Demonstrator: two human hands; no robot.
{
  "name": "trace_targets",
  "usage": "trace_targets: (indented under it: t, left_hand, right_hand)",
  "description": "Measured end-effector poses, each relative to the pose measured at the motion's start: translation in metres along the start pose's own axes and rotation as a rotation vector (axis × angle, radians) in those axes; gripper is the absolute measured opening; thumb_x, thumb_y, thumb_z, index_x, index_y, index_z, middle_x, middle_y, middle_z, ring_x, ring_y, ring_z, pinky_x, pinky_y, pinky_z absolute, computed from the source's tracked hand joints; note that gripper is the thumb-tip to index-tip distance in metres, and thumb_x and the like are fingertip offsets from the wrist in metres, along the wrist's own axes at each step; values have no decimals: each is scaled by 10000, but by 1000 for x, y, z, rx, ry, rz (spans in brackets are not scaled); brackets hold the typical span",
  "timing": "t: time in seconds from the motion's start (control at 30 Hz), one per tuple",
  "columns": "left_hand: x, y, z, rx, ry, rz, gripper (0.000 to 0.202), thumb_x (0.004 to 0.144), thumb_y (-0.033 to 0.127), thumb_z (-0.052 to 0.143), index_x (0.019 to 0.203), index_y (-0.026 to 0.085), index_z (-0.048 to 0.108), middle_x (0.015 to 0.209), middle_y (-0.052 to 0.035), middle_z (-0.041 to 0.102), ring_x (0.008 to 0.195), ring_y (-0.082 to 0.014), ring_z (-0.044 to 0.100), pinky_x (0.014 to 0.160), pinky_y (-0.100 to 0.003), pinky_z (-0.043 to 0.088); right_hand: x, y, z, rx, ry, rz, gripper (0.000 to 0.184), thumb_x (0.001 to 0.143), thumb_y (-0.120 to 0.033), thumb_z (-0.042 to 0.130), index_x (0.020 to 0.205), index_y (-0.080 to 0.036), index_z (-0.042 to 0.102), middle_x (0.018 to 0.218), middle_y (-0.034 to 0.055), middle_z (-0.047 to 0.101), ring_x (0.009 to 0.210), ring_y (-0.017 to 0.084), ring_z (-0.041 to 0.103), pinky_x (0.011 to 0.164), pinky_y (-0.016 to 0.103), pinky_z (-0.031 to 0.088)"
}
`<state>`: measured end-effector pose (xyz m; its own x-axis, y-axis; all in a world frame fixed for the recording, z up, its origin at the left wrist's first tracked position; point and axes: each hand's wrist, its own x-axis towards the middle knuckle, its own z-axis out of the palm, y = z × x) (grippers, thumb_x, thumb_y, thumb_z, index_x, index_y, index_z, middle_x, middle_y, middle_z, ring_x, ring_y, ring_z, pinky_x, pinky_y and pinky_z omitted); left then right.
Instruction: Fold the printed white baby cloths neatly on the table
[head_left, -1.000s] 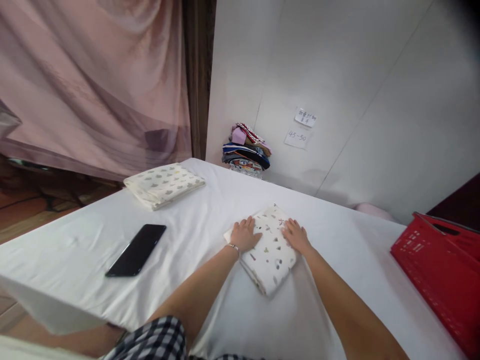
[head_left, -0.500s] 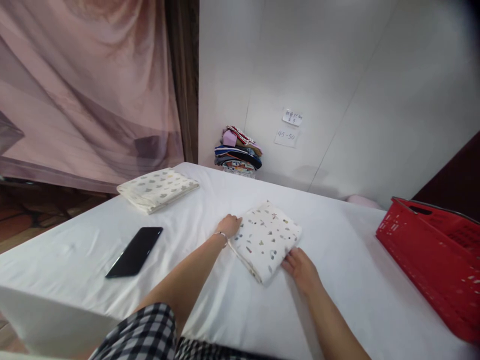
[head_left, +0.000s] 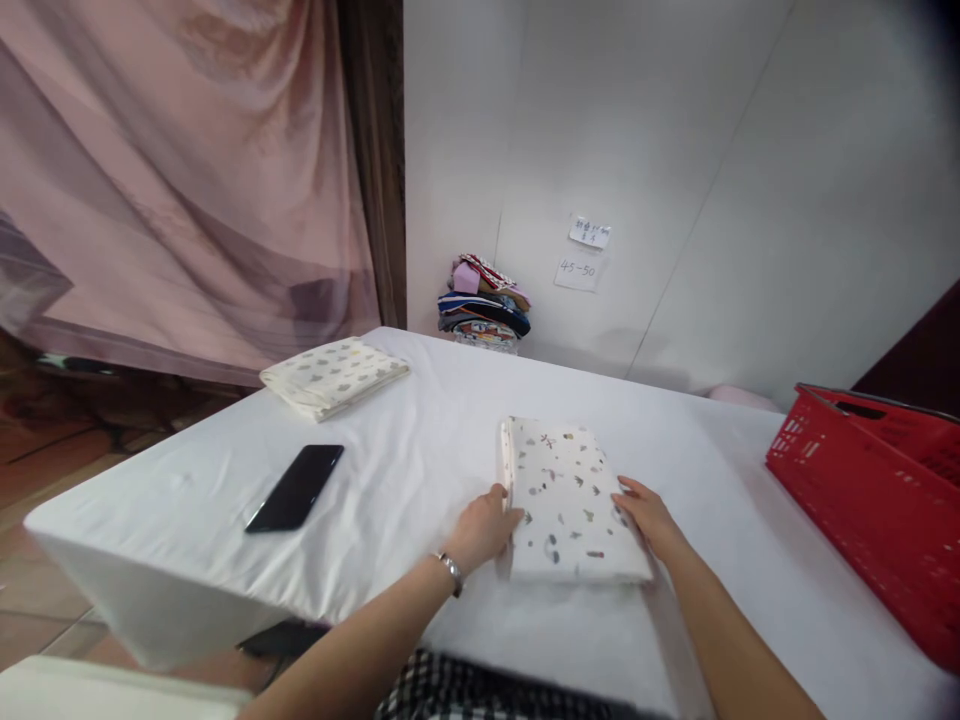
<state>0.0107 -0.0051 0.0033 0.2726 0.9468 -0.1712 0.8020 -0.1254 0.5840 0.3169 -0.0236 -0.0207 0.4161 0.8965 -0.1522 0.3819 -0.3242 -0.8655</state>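
Note:
A folded white cloth (head_left: 566,510) with small printed figures lies flat on the white-covered table in front of me. Its left edge is in my left hand (head_left: 484,525), thumb over the top and the other fingers along the side, partly hidden. At the opposite edge my right hand (head_left: 651,515) grips the cloth with its fingertips, the palm off to the right. A metal bracelet (head_left: 451,573) circles my left wrist.
Another folded cream cloth (head_left: 334,375) with grey prints lies at the table's far left. Nearer is a black phone (head_left: 295,488). A red plastic basket (head_left: 870,510) stands on the right. Stacked fabrics (head_left: 486,305) rise behind the table's back edge, by the white wall.
The folded cloth has turned from a diagonal position to nearly square with me and has come slightly nearer. Both hands have moved with it, and the view has shifted a little.

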Motion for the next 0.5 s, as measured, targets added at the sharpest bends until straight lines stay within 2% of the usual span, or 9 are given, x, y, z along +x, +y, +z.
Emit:
trace_targets:
  t: [0.1, 0.17, 0.27, 0.33, 0.4, 0.5]
  left_hand:
    - [-4, 4, -6, 70, 14, -17, 479, 762, 475, 488, 1135, 175, 495, 984, -113, 651, 932, -269, 599, 757, -336, 436]
    - [1, 5, -11, 91, 32, -21, 498, 750, 467, 508, 1156, 179, 485, 989, -108, 649, 943, -272, 595, 765, -344, 433]
    - [12, 5, -11, 44, 75, -11, 543, 757, 427, 519, 1238, 195, 423, 1068, -96, 628, 979, -245, 586, 781, -316, 427]
    - [16, 4, -6, -8, 98, -12, 568, 765, 418, 520, 1272, 196, 392, 1119, -93, 608, 1004, -231, 579, 788, -295, 423]
    - [17, 3, 0, -56, 98, -15, 567, 780, 414, 508, 1281, 180, 381, 1088, -90, 621, 996, -221, 582, 783, -283, 423]
    - [11, 2, 9, -81, 123, -2, 515, 808, 364, 476, 1272, 162, 381, 990, -74, 651, 944, -207, 599, 768, -278, 423]
  right_hand:
    - [-12, -1, 2, -292, 107, -143, 539, 720, -363, 502, 1204, -130, 544, 1229, 124, 558, 1145, 257, 508, 972, 391, 398]
    - [-23, -15, 13, -400, 151, -288, 545, 772, -394, 450, 1261, -158, 496, 1366, 95, 427, 1268, 250, 370, 1034, 398, 330]
    - [-33, -49, 33, -415, 114, -471, 571, 836, -456, 373, 1349, -205, 384, 1459, 28, 276, 1341, 216, 233, 1049, 379, 317]
    - [-30, -72, 48, -424, 80, -554, 578, 856, -460, 341, 1375, -204, 339, 1472, 18, 242, 1358, 208, 178, 1060, 379, 295]
    - [-20, -90, 63, -454, 65, -602, 577, 874, -439, 308, 1393, -189, 300, 1478, 23, 227, 1364, 199, 154, 1086, 377, 242]
    - [3, -108, 90, -561, 30, -593, 552, 893, -372, 273, 1399, -151, 276, 1475, 49, 237, 1361, 188, 163, 1105, 344, 182]
